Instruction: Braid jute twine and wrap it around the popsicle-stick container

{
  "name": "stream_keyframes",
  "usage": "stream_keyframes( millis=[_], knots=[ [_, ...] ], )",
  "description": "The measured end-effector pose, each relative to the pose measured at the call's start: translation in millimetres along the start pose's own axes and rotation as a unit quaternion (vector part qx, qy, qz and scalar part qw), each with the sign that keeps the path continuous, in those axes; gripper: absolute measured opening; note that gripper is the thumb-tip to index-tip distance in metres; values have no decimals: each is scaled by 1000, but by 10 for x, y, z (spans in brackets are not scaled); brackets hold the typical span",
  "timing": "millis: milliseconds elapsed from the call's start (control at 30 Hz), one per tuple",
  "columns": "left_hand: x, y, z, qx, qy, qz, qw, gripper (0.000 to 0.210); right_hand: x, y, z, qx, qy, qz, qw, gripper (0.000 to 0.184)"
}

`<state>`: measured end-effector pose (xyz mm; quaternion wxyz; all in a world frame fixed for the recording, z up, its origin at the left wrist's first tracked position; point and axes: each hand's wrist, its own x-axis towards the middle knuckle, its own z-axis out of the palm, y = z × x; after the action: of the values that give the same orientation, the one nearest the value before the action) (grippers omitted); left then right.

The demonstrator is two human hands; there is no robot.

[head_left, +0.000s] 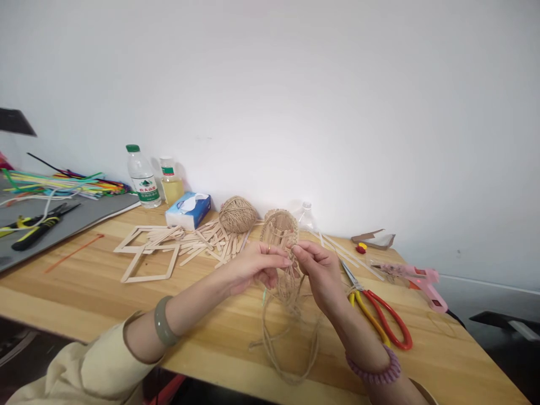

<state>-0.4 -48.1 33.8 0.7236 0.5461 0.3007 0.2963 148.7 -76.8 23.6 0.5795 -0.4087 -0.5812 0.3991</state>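
Note:
My left hand [259, 264] and my right hand [320, 270] meet at the middle of the table, fingers pinched on strands of jute twine [291, 292]. Loose loops of the twine hang below my fingers toward the table's front edge. Just behind my hands stands a round, basket-like piece [278, 228] with a twine-wrapped rim and a wooden-looking inside. My fingertips partly cover its front, so the exact point where twine and piece meet is hidden. A ball of jute twine [237, 215] rests to its left.
Wooden craft sticks [211, 239] and stick frames [149, 277] lie left of my hands, near a tissue pack [188, 210] and bottles [143, 177]. Scissors [377, 312] and a pink glue gun [415, 278] lie right. Pliers [40, 228] and pipe cleaners [67, 183] occupy a grey mat.

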Motion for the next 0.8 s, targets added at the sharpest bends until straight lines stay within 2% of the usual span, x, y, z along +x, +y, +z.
stream_keyframes(
  millis=[67,233,367,500,633,800],
  knots=[
    [0,-2,9,8,-1,2,1000,26,-4,0,9,-14,-3,-1,1000,16],
    [8,-27,40,36,73,19,997,21,-4,-60,24,-77,1,4,997,20],
    [19,-20,50,51,101,52,992,16,3,-114,-33,-82,-28,40,995,15],
    [19,-6,41,73,110,77,988,14,13,-136,-104,-114,-72,65,989,15],
    [10,-2,26,75,113,73,988,15,26,-136,-121,-133,-100,49,985,15],
    [28,4,-15,60,89,62,992,19,36,-97,-122,-157,-105,4,982,11]
  ],
)
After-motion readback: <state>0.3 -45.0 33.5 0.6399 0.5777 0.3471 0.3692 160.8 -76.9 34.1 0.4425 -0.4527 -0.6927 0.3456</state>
